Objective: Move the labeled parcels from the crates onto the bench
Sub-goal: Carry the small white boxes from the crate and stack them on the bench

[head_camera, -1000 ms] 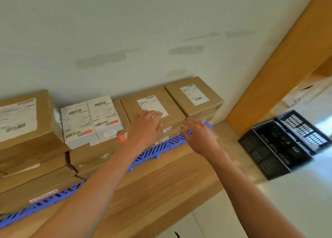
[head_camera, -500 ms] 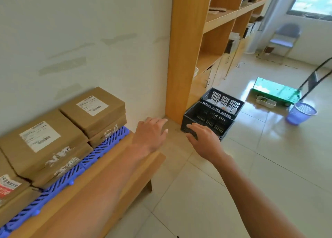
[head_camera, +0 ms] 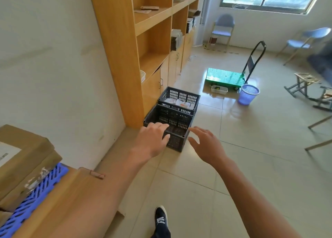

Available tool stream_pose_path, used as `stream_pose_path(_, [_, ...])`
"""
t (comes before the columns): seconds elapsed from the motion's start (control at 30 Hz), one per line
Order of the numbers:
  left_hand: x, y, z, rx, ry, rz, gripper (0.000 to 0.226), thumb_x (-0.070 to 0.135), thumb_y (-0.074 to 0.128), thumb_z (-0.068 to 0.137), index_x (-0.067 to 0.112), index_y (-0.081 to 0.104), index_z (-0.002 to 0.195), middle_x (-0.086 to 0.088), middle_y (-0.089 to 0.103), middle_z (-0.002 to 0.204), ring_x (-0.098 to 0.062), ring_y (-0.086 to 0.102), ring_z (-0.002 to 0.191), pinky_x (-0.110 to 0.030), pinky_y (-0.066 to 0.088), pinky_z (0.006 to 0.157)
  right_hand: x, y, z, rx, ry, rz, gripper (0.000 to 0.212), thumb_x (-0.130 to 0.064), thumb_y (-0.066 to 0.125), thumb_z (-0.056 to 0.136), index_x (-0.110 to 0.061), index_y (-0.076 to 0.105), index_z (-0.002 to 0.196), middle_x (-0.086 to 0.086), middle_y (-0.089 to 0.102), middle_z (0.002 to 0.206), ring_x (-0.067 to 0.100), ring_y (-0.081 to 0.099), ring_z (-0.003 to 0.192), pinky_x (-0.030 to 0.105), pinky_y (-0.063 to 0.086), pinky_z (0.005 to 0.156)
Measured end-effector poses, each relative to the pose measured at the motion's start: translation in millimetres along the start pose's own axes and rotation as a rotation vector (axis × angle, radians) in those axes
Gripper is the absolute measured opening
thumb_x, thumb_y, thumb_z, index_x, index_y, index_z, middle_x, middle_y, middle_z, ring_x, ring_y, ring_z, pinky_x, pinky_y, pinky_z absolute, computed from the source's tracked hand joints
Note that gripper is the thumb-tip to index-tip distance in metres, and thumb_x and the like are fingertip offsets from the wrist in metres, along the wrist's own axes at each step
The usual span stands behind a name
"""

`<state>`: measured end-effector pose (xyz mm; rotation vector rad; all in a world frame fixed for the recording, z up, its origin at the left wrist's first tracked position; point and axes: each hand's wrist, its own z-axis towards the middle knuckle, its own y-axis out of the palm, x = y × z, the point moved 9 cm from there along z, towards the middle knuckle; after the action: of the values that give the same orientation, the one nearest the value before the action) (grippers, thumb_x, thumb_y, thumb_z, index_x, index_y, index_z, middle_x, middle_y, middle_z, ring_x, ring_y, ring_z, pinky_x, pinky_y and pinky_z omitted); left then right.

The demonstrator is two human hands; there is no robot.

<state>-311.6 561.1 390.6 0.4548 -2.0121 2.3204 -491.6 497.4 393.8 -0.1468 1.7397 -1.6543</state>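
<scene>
Since the earlier frame the view has been swung away from the bench [head_camera: 59, 200] toward the floor, and both hands have been carried forward, empty. The left hand [head_camera: 150, 142] is held with fingers loosely spread over the near crate [head_camera: 173, 124]; the right hand [head_camera: 206, 144] is held just beside it, fingers spread and curled, nothing gripped. Behind the near crate, touching it, the far crate [head_camera: 179, 97] is seen with white parcels [head_camera: 180, 102] inside. Brown boxes [head_camera: 23, 158] are stacked on a blue mat [head_camera: 36, 192] on the bench at lower left.
</scene>
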Motion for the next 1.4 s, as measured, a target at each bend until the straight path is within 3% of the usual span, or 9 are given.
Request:
stream_pose_path(0.3, [35.3, 47.1, 161.9, -0.041, 0.095, -0.065, 0.048, 0.047, 0.049, 0.101, 0.027, 0.050, 0.146, 0.003, 0.059, 0.141, -0.020, 0.054, 0.126, -0.047, 0.044, 0.103, 100.5, -26.9, 106.6, 0.008, 0.133, 0.004, 0.043, -0.038, 0.052, 0.103, -0.028, 0.051, 0.145, -0.005, 0.053, 0.148, 0.022, 0.047, 0.136, 0.041, 0.041, 0.108])
stream_pose_path(0.73, [150.5, 99.8, 352.7, -0.113, 0.230, -0.021, 0.049, 0.046, 0.051, 0.102, 0.025, 0.050, 0.146, 0.001, 0.058, 0.143, -0.022, 0.053, 0.129, -0.046, 0.042, 0.107, 273.3, -72.1, 217.1, 0.038, 0.268, 0.021, 0.046, -0.038, 0.055, 0.101, -0.028, 0.051, 0.146, -0.003, 0.050, 0.151, 0.024, 0.047, 0.136, 0.040, 0.041, 0.106])
stream_pose_path(1.03, [212.2, 144.9, 466.0, -0.164, 0.144, 0.012, 0.047, 0.045, 0.050, 0.102, 0.025, 0.051, 0.145, 0.001, 0.057, 0.144, -0.023, 0.054, 0.127, -0.049, 0.042, 0.106, 390.5, -101.5, 309.2, -0.054, 0.206, 0.018, 0.048, -0.038, 0.053, 0.102, -0.028, 0.047, 0.149, -0.001, 0.046, 0.154, 0.025, 0.046, 0.137, 0.042, 0.041, 0.110])
stream_pose_path(1.4, [188.6, 194.9, 565.2, -0.222, -0.086, -0.047, 0.048, 0.046, 0.050, 0.102, 0.026, 0.051, 0.146, 0.000, 0.058, 0.143, -0.023, 0.051, 0.131, -0.050, 0.041, 0.110, 451.9, -75.5, 433.5, -0.186, 0.072, 0.020, 0.046, -0.035, 0.054, 0.101, -0.025, 0.050, 0.146, -0.003, 0.053, 0.147, 0.027, 0.051, 0.130, 0.040, 0.044, 0.103])
